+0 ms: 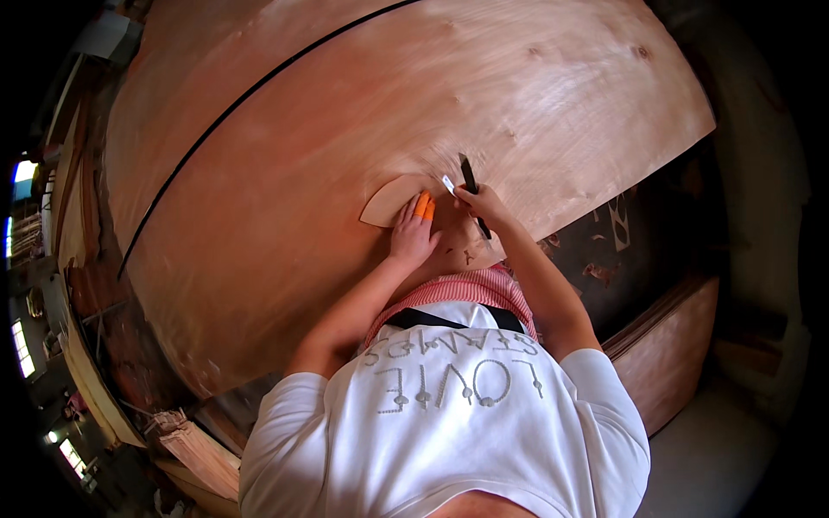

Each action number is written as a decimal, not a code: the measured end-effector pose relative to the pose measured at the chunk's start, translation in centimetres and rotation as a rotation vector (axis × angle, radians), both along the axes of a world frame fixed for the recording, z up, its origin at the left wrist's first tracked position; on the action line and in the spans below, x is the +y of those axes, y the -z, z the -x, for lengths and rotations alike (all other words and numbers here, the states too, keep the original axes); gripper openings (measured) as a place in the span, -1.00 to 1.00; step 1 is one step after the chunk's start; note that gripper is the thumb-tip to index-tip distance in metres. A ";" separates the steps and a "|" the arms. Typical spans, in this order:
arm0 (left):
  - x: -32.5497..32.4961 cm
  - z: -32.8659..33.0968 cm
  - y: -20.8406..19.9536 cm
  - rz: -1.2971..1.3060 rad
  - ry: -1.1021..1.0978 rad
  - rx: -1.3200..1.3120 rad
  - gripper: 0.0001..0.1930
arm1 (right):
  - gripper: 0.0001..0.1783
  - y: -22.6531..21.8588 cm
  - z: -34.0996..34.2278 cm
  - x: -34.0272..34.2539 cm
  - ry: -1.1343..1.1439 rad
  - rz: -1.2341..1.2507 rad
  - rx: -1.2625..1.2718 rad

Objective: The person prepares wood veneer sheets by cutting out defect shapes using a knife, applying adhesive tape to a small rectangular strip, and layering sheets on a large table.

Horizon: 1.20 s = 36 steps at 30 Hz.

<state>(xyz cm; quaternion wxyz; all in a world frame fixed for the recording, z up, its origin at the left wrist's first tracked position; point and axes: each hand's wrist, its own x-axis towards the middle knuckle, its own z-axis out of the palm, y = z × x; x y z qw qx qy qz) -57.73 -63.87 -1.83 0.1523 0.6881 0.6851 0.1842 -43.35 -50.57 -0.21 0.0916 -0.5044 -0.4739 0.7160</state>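
My left hand lies flat with its fingers stretched out, orange covers on some of the fingertips. It rests on a pale, pointed piece of thin wood veneer on top of a large reddish-brown wood sheet. Just to its right, my right hand is closed round a long dark flat tool, whose exact kind I cannot make out. Beside that tool's upper part, a small white piece sticks out at the fingers. Small brown scraps lie near the sheet's front edge.
A long thin black strip curves across the sheet's left side. Below the right edge, a stack of wood sheets stands near scattered veneer scraps. Bundled thin wood strips are at the lower left.
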 end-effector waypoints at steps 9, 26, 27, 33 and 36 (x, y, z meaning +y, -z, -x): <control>3.1 0.5 -0.6 0.002 0.066 0.086 -0.37 | -0.77 4.7 2.0 0.2 0.024 -0.183 -0.239; 3.8 0.1 -2.0 0.247 0.193 0.317 -0.29 | -0.79 -1.3 -4.3 2.9 -0.788 -0.745 -0.684; 3.7 0.1 -1.8 0.232 0.184 0.297 -0.30 | -0.79 -1.9 -4.7 3.5 -0.841 -0.818 -0.731; 1.7 1.6 -0.1 0.030 0.030 -0.054 -0.39 | -0.79 -4.3 -4.7 3.6 -0.456 -0.287 -0.311; -0.4 2.7 0.5 -0.081 -0.113 -0.145 -0.42 | -0.77 -3.5 -1.4 1.8 -0.361 -0.215 -0.083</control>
